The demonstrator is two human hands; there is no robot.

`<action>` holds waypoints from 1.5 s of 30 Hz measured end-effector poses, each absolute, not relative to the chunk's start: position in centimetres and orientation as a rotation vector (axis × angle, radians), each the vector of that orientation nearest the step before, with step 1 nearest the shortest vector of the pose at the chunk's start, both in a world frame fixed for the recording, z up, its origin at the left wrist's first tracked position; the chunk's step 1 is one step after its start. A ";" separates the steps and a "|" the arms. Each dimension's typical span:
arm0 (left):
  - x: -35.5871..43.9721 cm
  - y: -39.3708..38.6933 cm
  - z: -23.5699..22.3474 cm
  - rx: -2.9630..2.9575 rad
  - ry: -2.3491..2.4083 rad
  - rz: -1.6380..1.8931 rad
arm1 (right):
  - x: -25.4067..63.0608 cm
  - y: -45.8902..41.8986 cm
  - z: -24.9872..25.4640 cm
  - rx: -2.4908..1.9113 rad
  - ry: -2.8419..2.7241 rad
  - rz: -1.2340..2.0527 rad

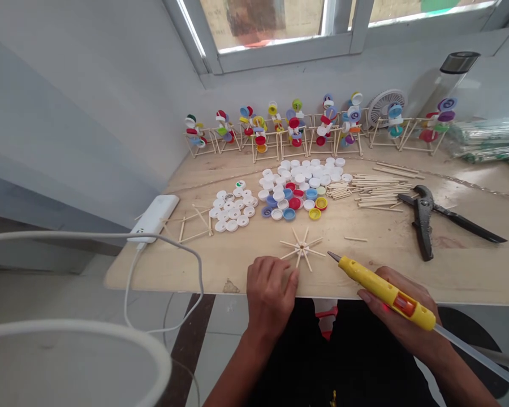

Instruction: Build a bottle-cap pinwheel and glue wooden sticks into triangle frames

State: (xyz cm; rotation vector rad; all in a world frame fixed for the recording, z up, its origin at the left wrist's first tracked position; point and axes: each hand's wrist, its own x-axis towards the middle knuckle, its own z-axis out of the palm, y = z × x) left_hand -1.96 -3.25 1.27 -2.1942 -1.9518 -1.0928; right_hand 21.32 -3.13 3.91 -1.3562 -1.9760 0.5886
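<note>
A spoked wheel of thin wooden sticks [302, 247] lies on the table, its sticks fanning out from a small white hub. At the wheel's near side is my left hand [271, 288], fingers curled, the thumb tip at the end of one stick. My right hand [402, 308] is closed around a yellow hot glue gun [382, 285], shaped like a pen. Its metal nozzle points left toward the wheel, just apart from the stick ends. A clear glue stick [470, 345] runs out of its back end.
White bottle caps [233, 209] and coloured caps [294, 202] cover the middle. Loose sticks [377, 189] and black-handled cutters [426, 220] lie right. Finished cap-and-stick models [294, 133] line the wall. A power strip [155, 217] with a cable sits left beside a stick frame [190, 226].
</note>
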 end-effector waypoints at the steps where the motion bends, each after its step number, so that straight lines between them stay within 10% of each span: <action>1: -1.7 -3.4 1.2 -2.211 -1.949 -1.070 | 21.2 -3.1 4.0 -1.371 -1.976 0.595; 45: -3.6 -1.6 0.5 -2.332 -2.119 -1.290 | 18.8 1.1 6.6 -1.450 -2.509 0.626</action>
